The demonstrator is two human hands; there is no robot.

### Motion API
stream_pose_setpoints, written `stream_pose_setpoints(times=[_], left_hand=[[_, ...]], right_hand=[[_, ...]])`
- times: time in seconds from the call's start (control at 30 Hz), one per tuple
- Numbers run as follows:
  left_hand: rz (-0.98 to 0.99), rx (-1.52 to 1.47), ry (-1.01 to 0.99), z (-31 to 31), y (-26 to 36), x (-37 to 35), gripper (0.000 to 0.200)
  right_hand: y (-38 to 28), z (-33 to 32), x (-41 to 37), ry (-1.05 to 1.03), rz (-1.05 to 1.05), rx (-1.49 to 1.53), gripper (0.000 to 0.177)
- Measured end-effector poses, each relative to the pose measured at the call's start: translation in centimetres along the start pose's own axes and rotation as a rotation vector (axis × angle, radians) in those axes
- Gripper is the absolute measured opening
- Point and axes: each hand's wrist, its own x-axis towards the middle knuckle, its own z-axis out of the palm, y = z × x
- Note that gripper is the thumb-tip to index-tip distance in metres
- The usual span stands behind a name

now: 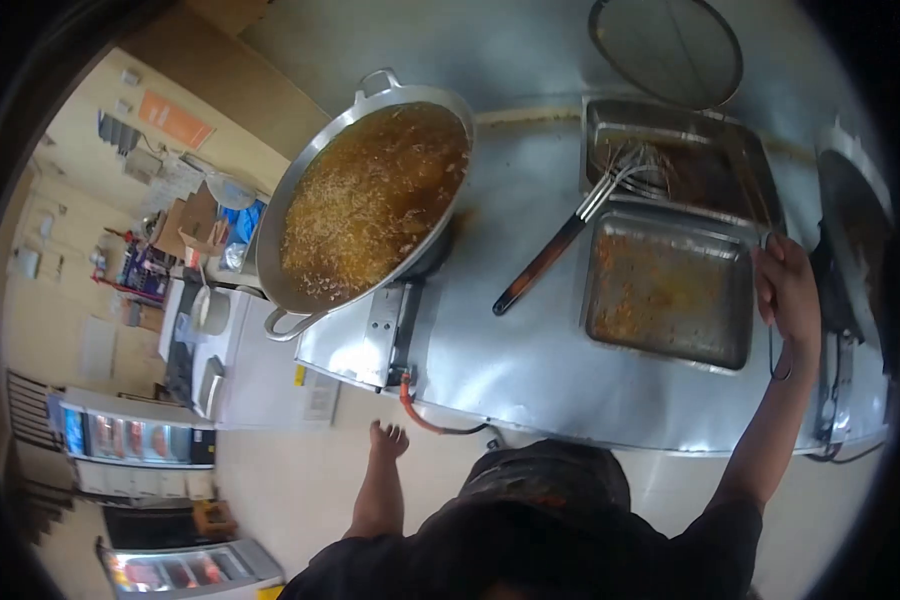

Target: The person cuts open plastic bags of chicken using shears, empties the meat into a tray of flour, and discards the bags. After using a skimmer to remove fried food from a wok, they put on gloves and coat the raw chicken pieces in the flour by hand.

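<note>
My right hand (788, 290) is closed around a long thin metal utensil with a hooked end (778, 372). Its shaft (753, 185) reaches up into the back tray (602, 112), where its far end cannot be made out. Below that lies the front tray (600, 332), with orange crumbs and oily residue on its bottom. A whisk (570, 230) with a dark handle rests its wire end over the back tray. My left hand (388, 440) hangs in front of the counter, holding nothing, fingers apart. Left of the trays, bubbling oil with pale bits (370, 210) fills a large two-handled pan (270, 245).
A round mesh strainer (667, 50) leans at the back of the metal counter (510, 370). Another large pan (855, 220) stands at the right edge. An orange hose (412, 408) hangs below the burner (355, 340). Display fridges (135, 440) stand far left.
</note>
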Motion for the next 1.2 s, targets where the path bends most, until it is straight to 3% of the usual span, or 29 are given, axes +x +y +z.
stream_pose_setpoints(times=[0.03,0.1,0.2,0.37,0.4,0.43,0.5,0.57,0.67,0.77,0.87,1.0,1.07,1.13,1.2], left_hand=[[-0.050,0.000,0.061,-2.4,-1.1,1.6,0.047],[-0.051,0.258,0.126,-7.5,-4.3,3.6,0.043],[-0.049,0.591,-0.004,-17.2,-9.3,7.9,0.036],[-0.108,0.765,-0.081,-16.5,-11.3,6.3,0.035],[-0.100,0.793,-0.102,-15.6,-11.0,6.5,0.035],[-0.089,0.823,-0.119,-14.6,-10.4,6.7,0.035],[-0.052,0.879,-0.144,-12.8,-8.9,6.9,0.035],[-0.008,0.912,-0.168,-11.4,-7.1,6.7,0.035],[0.064,0.926,-0.192,-10.1,-4.9,6.3,0.034],[0.133,0.936,-0.213,-9.0,-3.3,6.0,0.034],[0.196,0.942,-0.249,-8.5,-2.4,6.0,0.034],[0.256,0.932,-0.359,-8.6,-3.1,8.3,0.034],[0.359,0.826,-0.562,-8.5,-4.3,9.5,0.034],[0.221,0.930,-0.374,-9.1,-6.5,7.7,0.034],[0.171,0.935,-0.331,-8.7,-8.5,5.5,0.034]], right_hand=[[-1.3,0.7,-0.4,-0.027,-0.024,0.026,0.026],[-4.3,2.6,-1.7,-0.039,-0.040,0.037,0.028],[-6.9,5.6,-3.0,-0.050,-0.190,-0.164,0.030],[-7.7,11.3,-5.7,-0.176,-0.317,-0.342,0.027],[-8.4,12.5,-7.0,-0.206,-0.246,-0.376,0.027],[-7.2,13.8,-7.3,-0.095,-0.498,-0.615,0.020],[-5.2,15.7,-8.5,-0.151,-0.658,-0.775,0.010],[-5.3,17.7,-10.2,-0.165,-0.519,-0.906,0.013],[-3.7,18.6,-10.7,-0.291,-0.481,-0.795,0.018],[-3.6,19.5,-10.9,-0.280,-0.576,-0.821,0.013],[-0.2,21.5,-9.3,-0.399,-0.513,-0.752,0.010],[-1.1,20.4,-9.5,-0.492,-0.247,-0.239,0.013],[-1.8,19.0,-8.7,-0.529,-0.167,-0.086,0.013],[-1.9,17.1,-7.7,-0.471,-0.085,0.175,0.015],[-1.5,14.6,-6.6,-0.395,-0.023,0.326,0.018]])
